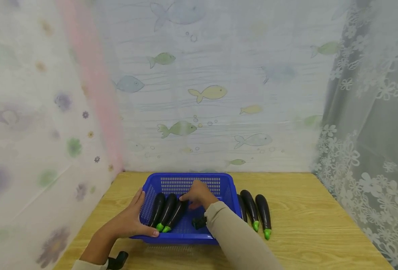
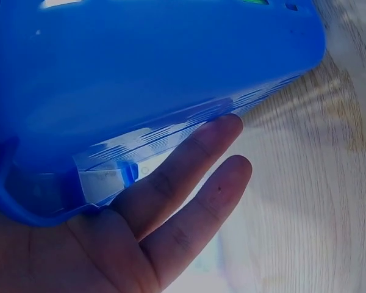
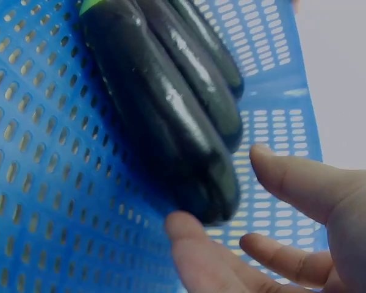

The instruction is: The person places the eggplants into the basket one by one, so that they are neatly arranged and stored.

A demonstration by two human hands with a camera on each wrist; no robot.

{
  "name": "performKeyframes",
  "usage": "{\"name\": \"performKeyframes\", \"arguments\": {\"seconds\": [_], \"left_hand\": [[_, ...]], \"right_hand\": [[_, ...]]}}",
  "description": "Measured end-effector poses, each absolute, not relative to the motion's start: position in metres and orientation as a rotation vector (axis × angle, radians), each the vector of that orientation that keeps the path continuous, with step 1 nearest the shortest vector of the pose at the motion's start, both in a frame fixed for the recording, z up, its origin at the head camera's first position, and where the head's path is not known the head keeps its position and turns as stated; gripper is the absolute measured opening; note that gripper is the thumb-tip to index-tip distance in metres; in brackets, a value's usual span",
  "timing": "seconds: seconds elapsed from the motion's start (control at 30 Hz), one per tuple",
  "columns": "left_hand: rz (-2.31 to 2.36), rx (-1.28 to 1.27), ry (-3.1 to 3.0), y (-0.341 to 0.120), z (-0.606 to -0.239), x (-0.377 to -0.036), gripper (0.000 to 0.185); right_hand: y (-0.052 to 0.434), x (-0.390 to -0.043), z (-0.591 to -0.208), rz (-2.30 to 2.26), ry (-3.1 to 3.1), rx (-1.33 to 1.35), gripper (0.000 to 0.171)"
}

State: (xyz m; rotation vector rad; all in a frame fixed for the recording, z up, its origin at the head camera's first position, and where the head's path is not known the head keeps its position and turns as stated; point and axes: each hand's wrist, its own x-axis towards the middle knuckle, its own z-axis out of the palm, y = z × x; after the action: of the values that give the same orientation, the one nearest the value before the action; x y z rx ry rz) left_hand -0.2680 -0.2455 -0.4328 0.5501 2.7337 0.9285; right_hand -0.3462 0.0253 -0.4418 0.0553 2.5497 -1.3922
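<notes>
So there's a wooden table (image 1: pixel 307 210) with a blue perforated plastic basket (image 1: pixel 188 180) sitting on it, right between the two hands. Left hand (image 1: pixel 131 219) is flat against the basket's near-left outer wall, fingers (image 2: pixel 189 165) straight, thumb lying along the front rim, not really curled around anything. Right hand (image 1: pixel 197 195) is down inside the basket, fingers loosely spread and holding nothing; the wrist view shows the fingertips (image 3: pixel 192 235) just beside the blunt end of the nearest eggplant. Three dark eggplants (image 1: pixel 167 212) lie side by side in the basket, just left of the right hand, green stems toward the person. Three more eggplants (image 1: pixel 257 213) are on the table right of that hand, just outside the basket wall.
</notes>
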Motion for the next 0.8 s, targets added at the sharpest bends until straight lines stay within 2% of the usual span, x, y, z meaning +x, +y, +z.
{"name": "performKeyframes", "arguments": {"seconds": [0.13,0.27,0.5,0.8], "left_hand": [[0.937,0.550,2.735,-0.245,-0.434,-0.267,0.146],[0.928,0.559,2.757,-0.245,-0.434,-0.267,0.147],[0.924,0.553,2.750,-0.245,-0.434,-0.267,0.147],[0.938,0.551,2.743,-0.243,-0.430,-0.265,0.148]], "right_hand": [[0.028,-0.346,-0.436,-1.283,2.637,-0.031,0.032],[0.032,-0.340,-0.425,-1.270,2.673,-0.086,0.032],[0.046,-0.326,-0.405,-1.261,2.703,-0.183,0.056],[0.071,-0.319,-0.387,-1.293,2.673,-0.247,0.058]]}}
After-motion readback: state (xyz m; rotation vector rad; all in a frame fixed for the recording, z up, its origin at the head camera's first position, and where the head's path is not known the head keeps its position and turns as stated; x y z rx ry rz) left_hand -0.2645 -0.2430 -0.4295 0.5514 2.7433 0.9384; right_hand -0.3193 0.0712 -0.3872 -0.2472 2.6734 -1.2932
